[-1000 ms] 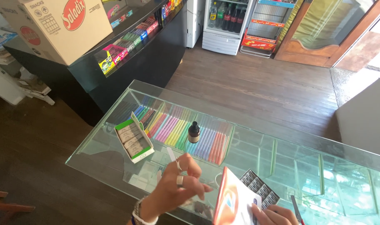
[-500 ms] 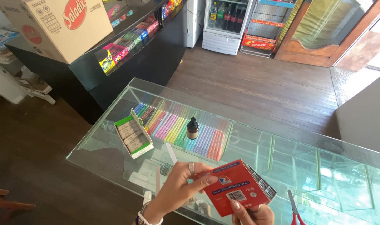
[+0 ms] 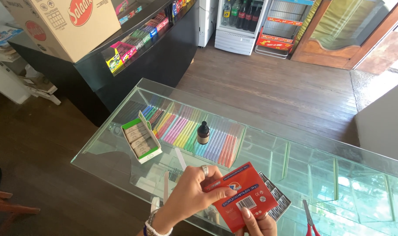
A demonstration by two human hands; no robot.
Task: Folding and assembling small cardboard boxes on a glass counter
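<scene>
Glass makes up the large display worktop (image 3: 260,144) that crosses the frame from centre left to the lower right, set over a dark wooden floor (image 3: 260,83). Beneath the glass, near the middle, lies a row of coloured pens (image 3: 186,131) in green, pink, yellow, blue and orange. At the upper left a black shop counter (image 3: 133,74) carries a big cardboard box (image 3: 63,24) and a strip of bright sweet packets (image 3: 133,43). At the top centre stands a drinks fridge (image 3: 238,22), with a wooden door (image 3: 347,30) to its right.

On the worktop, left of centre, an open green and white box (image 3: 141,140) stands tilted, showing small pale packs inside. A small dark bottle (image 3: 203,133) stands upright just right of it, above the pens.

At the bottom centre, both hands hold a flat red box (image 3: 247,194) above the worktop's near edge. The left hand (image 3: 192,196), wearing a ring and a beaded bracelet, has its grip closed on the box's upper left edge, thumb on the front face. The right hand (image 3: 258,223) pinches the lower edge from below, grip closed on it. A patterned grey tray (image 3: 277,201) sticks out behind the red box. Red-handled scissors (image 3: 310,220) lie on the glass at the lower right.
</scene>
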